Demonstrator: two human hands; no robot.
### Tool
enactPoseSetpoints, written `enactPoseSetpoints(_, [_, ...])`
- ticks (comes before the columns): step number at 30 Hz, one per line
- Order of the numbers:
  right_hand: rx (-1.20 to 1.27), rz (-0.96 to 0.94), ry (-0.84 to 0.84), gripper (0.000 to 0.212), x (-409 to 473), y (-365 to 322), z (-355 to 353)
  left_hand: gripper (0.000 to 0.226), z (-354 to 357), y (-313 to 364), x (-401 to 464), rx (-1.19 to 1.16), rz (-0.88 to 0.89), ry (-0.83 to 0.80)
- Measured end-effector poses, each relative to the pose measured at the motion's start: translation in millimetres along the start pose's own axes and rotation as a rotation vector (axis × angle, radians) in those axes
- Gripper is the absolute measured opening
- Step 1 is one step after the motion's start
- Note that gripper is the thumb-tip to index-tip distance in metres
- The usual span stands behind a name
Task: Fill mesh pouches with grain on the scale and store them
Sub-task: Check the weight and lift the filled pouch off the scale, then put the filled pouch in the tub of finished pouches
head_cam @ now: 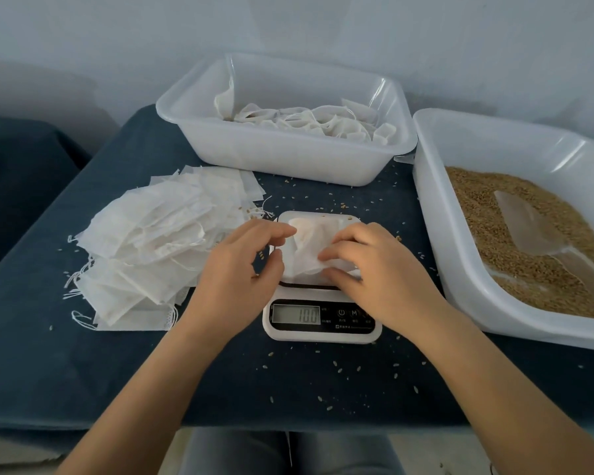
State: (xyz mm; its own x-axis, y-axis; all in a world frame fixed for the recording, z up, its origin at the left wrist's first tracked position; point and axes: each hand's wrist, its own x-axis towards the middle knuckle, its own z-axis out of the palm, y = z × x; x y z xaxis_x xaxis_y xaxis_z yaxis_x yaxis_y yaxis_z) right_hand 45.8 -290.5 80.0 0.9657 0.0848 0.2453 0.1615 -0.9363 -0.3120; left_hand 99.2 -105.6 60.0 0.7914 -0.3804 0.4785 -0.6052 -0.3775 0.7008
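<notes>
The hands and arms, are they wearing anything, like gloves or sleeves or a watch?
No. The left hand and the right hand are bare, with no gloves, rings or watch showing. Both forearms are bare too, as far as the picture's bottom edge, so no sleeves appear. The fingernails look short and unpainted.

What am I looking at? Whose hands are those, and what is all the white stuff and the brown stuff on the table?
There is one picture, taken by a camera on a person's head, looking down at their own hands.

The left hand and right hand both pinch a white pouch that lies on a small kitchen scale.

On the dark tablecloth, a pile of empty pouches sits on the left. The far tub holds more pouches. The tub on the right holds brown grain with a clear scoop lying in it. Loose grains are scattered around.
</notes>
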Motion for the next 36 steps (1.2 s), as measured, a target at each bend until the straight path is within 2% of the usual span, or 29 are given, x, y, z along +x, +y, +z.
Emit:
enactPoseSetpoints(6, [-0.07, 0.025, -0.008, 0.021, 12.1, -7.6, -14.2, 0.033, 1.1, -2.1, 5.1, -0.017, -0.011, -0.044])
enactPoseSetpoints(13, [0.002, 0.09, 0.042, 0.013, 59.5, -13.8, -54.4, 0.05, 6.1, -2.9, 34.9, -0.199, -0.098, -0.202])
enactPoseSetpoints(16, [0.095, 0.091, -0.031, 0.007, 75.1, -14.2, -73.9, 0.051, 7.5, -0.8, 45.0, -0.291, -0.128, -0.253])
enactPoseSetpoints(19, [0.168, 0.07, -0.093, 0.002, 86.8, -13.2, -91.7, 0.043, 8.3, -1.5, 51.1, -0.473, -0.216, -0.273])
enactPoseSetpoints(22, [0.167, 0.057, -0.126, 0.006, 97.4, -10.8, -103.0, 0.031, 8.6, 2.6, 54.5, -0.647, -0.28, -0.256])
enactPoseSetpoints(24, [0.135, 0.052, -0.152, 0.013, 103.9, -9.0, -109.3, 0.032, 8.5, 8.0, 56.2, -0.722, -0.298, -0.229])
enactPoseSetpoints(28, [0.096, 0.008, -0.275, 0.025, 110.7, -11.8, -123.6, 0.032, 7.3, 15.1, 58.8, -0.76, -0.301, -0.22])
enactPoseSetpoints(30, [0.001, -0.035, -0.342, 0.031, 114.5, -13.9, -129.0, 0.032, 6.9, 17.3, 60.5, -0.771, -0.295, -0.222])
enactPoseSetpoints(33, [-0.162, -0.12, -0.396, 0.023, 124.5, -17.1, -134.8, 0.035, 6.8, 18.8, 64.7, -0.791, -0.297, -0.2])
enactPoseSetpoints(36, [-0.15, -0.137, -0.436, 0.014, 137.7, -18.1, -145.0, 0.04, 7.0, 16.7, 68.9, -0.786, -0.314, -0.161])
